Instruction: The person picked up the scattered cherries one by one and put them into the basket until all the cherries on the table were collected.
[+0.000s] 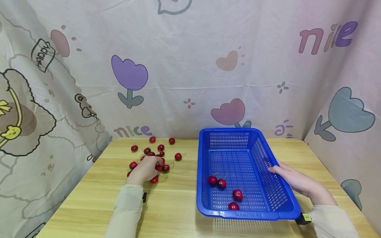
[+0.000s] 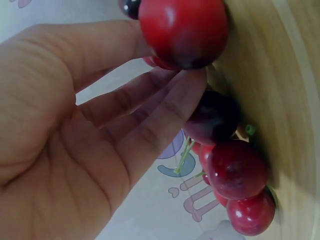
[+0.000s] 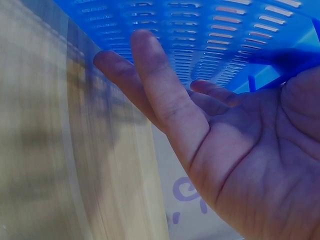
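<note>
My left hand (image 1: 146,169) is down among the cherries on the left of the table, its thumb and fingertips pinching a red cherry (image 2: 182,32). Beside those fingers, a dark cherry (image 2: 214,117) and more red cherries (image 2: 237,170) lie close together in the left wrist view. On the right, my right hand (image 1: 297,180) holds a blue plastic basket (image 1: 248,215) by its right side, thumb at the rim and fingers (image 3: 160,82) against the slotted outer wall. Several cherries (image 1: 237,195) with stems lie inside, toward the basket's near end.
Loose cherries (image 1: 178,156) are spread over the far left of the wooden table (image 1: 175,205). A printed cloth (image 1: 178,59) hangs behind the table and along both sides. The basket's near end appears raised above the tabletop.
</note>
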Motion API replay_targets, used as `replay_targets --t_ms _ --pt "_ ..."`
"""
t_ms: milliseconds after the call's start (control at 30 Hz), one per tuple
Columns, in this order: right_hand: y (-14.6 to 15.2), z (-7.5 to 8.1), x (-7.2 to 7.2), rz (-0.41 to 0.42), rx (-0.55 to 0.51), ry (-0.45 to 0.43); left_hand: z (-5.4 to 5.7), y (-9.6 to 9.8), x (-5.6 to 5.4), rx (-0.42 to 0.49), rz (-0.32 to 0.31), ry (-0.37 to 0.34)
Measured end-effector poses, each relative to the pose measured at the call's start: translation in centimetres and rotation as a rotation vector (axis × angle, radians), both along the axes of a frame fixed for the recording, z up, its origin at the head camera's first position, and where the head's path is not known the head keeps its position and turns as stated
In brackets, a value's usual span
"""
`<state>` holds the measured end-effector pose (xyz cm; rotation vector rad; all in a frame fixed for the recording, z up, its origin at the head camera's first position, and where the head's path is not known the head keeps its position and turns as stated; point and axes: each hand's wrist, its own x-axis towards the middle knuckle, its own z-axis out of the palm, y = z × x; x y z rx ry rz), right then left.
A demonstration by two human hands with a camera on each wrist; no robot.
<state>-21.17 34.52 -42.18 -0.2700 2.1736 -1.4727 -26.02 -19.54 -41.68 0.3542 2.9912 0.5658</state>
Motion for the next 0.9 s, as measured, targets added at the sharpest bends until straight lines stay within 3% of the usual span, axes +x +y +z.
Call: replay_targets --t_ms 467,900 --pt "0.00 -0.08 -0.01 0.000 0.005 0.009 -0.51 -0.33 -0.28 0.014 0.002 0.000" --pt "-0.04 -0.01 -0.04 -0.001 -0.005 -0.002 0.07 -0.67 -0.04 0.000 0.015 0.012"
